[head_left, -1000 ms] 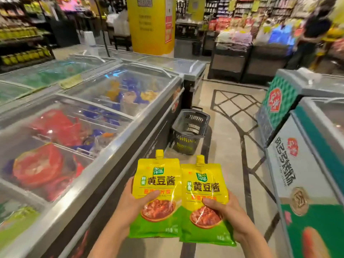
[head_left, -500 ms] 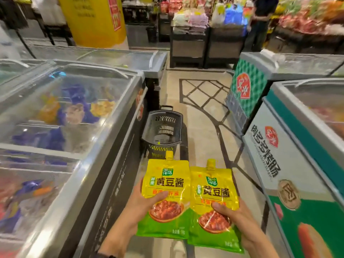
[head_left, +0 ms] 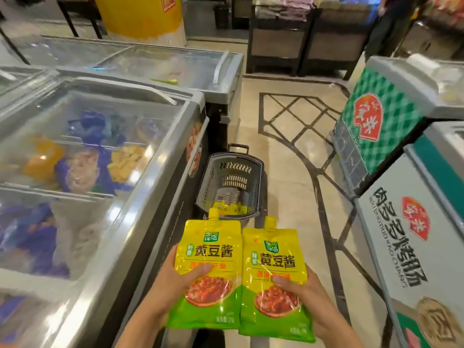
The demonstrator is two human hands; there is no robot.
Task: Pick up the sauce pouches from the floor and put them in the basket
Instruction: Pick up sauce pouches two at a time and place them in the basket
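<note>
I hold two yellow-and-green sauce pouches upright, side by side, low in the view. My left hand (head_left: 175,285) grips the left sauce pouch (head_left: 209,249), thumb across its front. My right hand (head_left: 305,297) grips the right sauce pouch (head_left: 275,257) the same way. Just beyond the pouches a dark grey plastic basket (head_left: 258,177) stands on the floor against the freezer. Yellow pouches (head_left: 232,208) lie in its near end, partly hidden by the left pouch's cap.
A long glass-topped chest freezer (head_left: 105,136) runs along my left. Green and white freezers (head_left: 391,156) line the right. A tiled aisle (head_left: 291,136) runs between them. A yellow pillar (head_left: 143,16), display stands and a standing person (head_left: 386,26) are at the far end.
The view has moved forward down the aisle and tilted down; the basket is nearer, just past the pouches, and its contents now show. Both hands keep the same grip.
</note>
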